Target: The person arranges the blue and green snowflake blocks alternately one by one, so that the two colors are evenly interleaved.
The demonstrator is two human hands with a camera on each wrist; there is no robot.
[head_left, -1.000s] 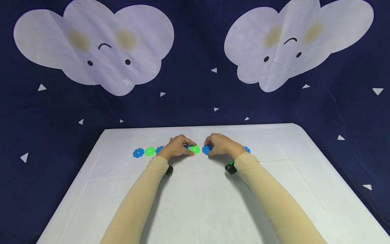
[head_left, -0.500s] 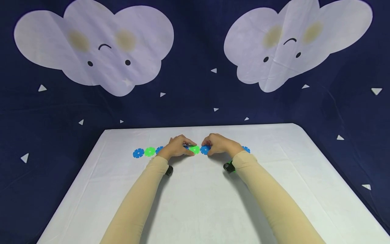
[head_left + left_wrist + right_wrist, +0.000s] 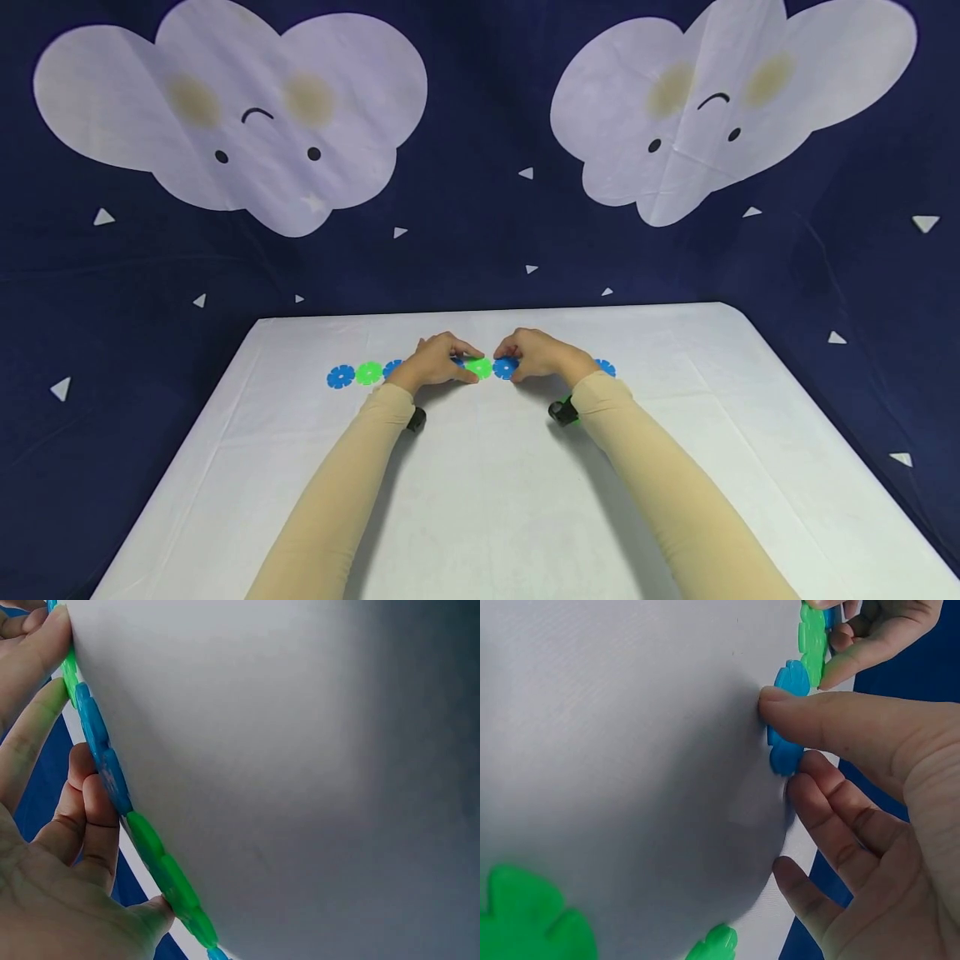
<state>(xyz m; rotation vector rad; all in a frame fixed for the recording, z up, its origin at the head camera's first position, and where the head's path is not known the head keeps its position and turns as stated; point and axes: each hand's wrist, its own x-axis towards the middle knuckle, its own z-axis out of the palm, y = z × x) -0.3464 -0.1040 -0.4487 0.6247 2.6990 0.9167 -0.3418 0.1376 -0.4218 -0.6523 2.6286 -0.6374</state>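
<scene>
Notched, flower-shaped plastic discs, blue and green, lie in a row along the far part of the table. My left hand [image 3: 431, 364] lies over the row, with thumb and index finger at opposite edges of a green disc [image 3: 480, 368]. Just right of it, my right hand [image 3: 547, 354] pinches a blue disc [image 3: 506, 368] between thumb and fingers. The two discs are edge to edge, seen also in the right wrist view as blue disc [image 3: 786, 757] and green disc [image 3: 812, 646]. In the left wrist view, a blue disc [image 3: 101, 746] and a green disc [image 3: 169, 874] lie under my left hand.
At the row's left end are a blue disc [image 3: 341, 377] and a green disc [image 3: 369, 372]. Another blue disc [image 3: 607, 367] shows past my right wrist. A green disc [image 3: 536, 922] lies nearer, partly hidden by the wrist camera [image 3: 562, 412]. The white tabletop [image 3: 480, 500] ends at a dark blue backdrop.
My right hand has slid the blue disc slightly left, closing the gap to the green disc, then nearly stopped. My left hand has stayed in place.
</scene>
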